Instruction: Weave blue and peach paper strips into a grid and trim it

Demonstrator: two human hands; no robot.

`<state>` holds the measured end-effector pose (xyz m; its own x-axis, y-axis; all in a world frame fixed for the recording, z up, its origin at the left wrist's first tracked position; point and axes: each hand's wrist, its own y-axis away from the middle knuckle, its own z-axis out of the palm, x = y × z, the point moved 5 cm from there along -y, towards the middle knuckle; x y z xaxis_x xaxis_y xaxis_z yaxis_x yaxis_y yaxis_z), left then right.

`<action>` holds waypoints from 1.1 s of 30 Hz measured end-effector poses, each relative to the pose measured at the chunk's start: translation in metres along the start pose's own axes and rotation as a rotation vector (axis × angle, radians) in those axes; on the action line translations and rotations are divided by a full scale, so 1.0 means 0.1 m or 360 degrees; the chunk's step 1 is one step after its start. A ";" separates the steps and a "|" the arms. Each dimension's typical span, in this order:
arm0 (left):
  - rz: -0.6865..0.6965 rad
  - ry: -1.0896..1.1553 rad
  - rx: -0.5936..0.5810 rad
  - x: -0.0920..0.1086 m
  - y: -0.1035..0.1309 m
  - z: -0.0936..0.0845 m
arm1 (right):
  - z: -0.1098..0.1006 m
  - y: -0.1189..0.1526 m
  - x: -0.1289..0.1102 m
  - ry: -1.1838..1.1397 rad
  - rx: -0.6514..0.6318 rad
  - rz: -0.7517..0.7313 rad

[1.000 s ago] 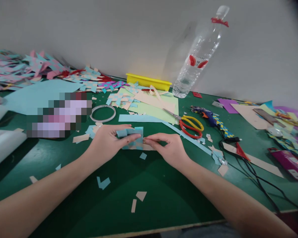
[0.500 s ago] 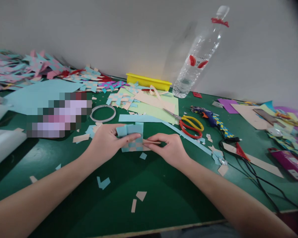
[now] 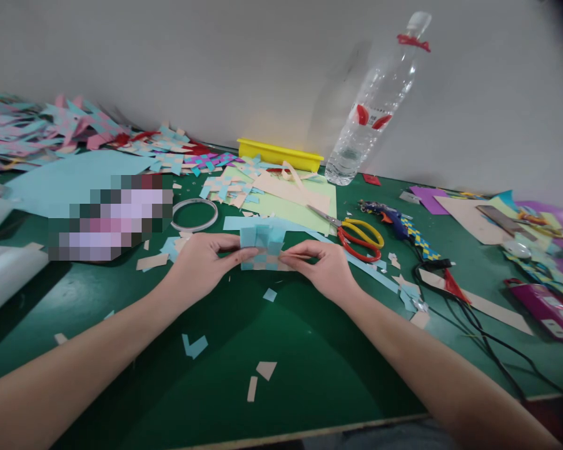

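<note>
A small woven paper piece (image 3: 265, 250), checked in light blue and pale pink with blue strips standing up along its top, is held above the green table (image 3: 309, 375). My left hand (image 3: 209, 259) pinches its left side between thumb and fingers. At its right edge my right hand (image 3: 319, 262) has thumb and fingertips closed on the paper. Long blue paper strips (image 3: 370, 270) lie behind and to the right of it. Small blue and pink scraps (image 3: 266, 369) are scattered in front.
Red and yellow scissors (image 3: 360, 239), a tape roll (image 3: 194, 215), a yellow tray (image 3: 280, 155) and a leaning bottle (image 3: 378, 103) are behind the hands. Woven paper pieces (image 3: 84, 122) pile at the back left; black cables (image 3: 478, 331) run at the right.
The woven piece has moved slightly right and up. My left hand's thumb now lies lower on it, and my right fingertips have come up against its right edge.
</note>
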<state>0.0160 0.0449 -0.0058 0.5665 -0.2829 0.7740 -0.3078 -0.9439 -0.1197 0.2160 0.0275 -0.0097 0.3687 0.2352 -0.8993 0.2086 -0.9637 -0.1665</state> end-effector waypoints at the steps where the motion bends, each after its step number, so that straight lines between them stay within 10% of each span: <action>1: 0.0000 -0.0020 0.0000 -0.01 0.00 0.00 | 0.00 -0.01 0.01 0.0009 -0.0014 0.0004; 33: 0.0022 0.0218 -0.0184 0.08 0.03 0.15 | 0.08 0.06 -0.05 -0.0073 -0.0055 -0.0104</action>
<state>0.0310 0.0368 -0.0088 0.4545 -0.2625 0.8512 -0.4051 -0.9120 -0.0650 0.2081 0.0196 -0.0097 0.3113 0.2907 -0.9047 0.2624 -0.9413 -0.2122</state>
